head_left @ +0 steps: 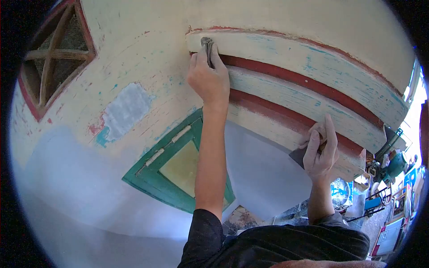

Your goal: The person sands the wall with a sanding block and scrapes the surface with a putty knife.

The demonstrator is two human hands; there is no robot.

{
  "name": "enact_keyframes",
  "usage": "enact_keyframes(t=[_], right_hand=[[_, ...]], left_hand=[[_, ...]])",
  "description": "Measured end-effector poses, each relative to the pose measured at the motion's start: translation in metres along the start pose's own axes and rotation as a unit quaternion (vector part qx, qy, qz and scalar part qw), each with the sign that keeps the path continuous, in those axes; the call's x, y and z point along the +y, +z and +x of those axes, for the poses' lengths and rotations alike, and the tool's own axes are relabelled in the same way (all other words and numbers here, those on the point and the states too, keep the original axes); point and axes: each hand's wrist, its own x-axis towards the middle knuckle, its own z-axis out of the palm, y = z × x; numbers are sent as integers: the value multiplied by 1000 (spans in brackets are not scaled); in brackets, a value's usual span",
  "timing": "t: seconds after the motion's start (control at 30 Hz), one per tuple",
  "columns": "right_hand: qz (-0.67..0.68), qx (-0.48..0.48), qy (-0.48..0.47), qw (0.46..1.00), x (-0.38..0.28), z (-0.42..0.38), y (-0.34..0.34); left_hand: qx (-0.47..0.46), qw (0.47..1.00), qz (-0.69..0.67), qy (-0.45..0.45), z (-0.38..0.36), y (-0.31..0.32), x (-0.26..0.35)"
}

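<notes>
My left hand [209, 80] is raised to the left end of the top white moulding band [277, 49], pinching a dark, folded piece of sandpaper [207, 44] against it. Lower and to the right, my right hand [322, 152] is by the lowest band, its fingers bent around a dark flat scraper [298, 157] and one finger stretched out. Most of the scraper is hidden by the palm, and dust whitens the fingers. Red grooves [286, 73] run between the pale bands, which show worn turquoise streaks.
Below the left forearm is a green-framed panel [138, 172] with pale hinges. A wall opening with crossed bars [56, 54] is at upper left, near a whitish patch [127, 109] on the scuffed cream wall. Assorted household items and a blue-seated chair [373, 203] crowd the lower right.
</notes>
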Motion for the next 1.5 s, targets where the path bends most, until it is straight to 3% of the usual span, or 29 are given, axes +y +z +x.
enact_keyframes(t=[0.1,0.17,0.3,0.33,0.4,0.63,0.7,0.8,0.97,1.17,1.23,1.37,1.43,1.5], right_hand=[[-37,-59,23,997,-9,20,-1],[61,-112,85,988,-10,22,1],[-39,-142,-5,989,-17,33,9],[-50,-142,11,988,-17,31,8],[-60,-144,27,987,-16,27,9],[-50,-118,49,991,-12,26,14],[-45,-114,58,991,-12,25,13],[-51,-113,29,992,-8,22,15],[-18,-93,39,995,-6,22,17],[-21,-81,56,995,-10,22,16],[-17,-80,66,994,-8,20,17],[-4,-73,53,996,-5,19,16],[-7,-71,59,996,-8,20,16],[-11,-70,61,996,-10,21,18]], left_hand=[[-19,1000,-23,-8,2,-5,-5],[9,999,-35,22,0,1,-13],[39,997,-38,58,-13,8,-15],[39,997,-37,54,-19,12,-15],[112,983,-70,129,-27,17,-16],[82,993,-22,87,6,17,-17],[74,992,-70,72,-4,16,-15],[121,978,-110,133,-29,22,-12],[66,995,-8,75,-2,19,-15],[123,975,-111,146,-26,23,-17],[107,984,-33,136,-7,21,-19],[72,995,-20,68,5,21,-15],[132,979,-58,144,-16,26,-17],[123,979,-72,144,-19,24,-18]])
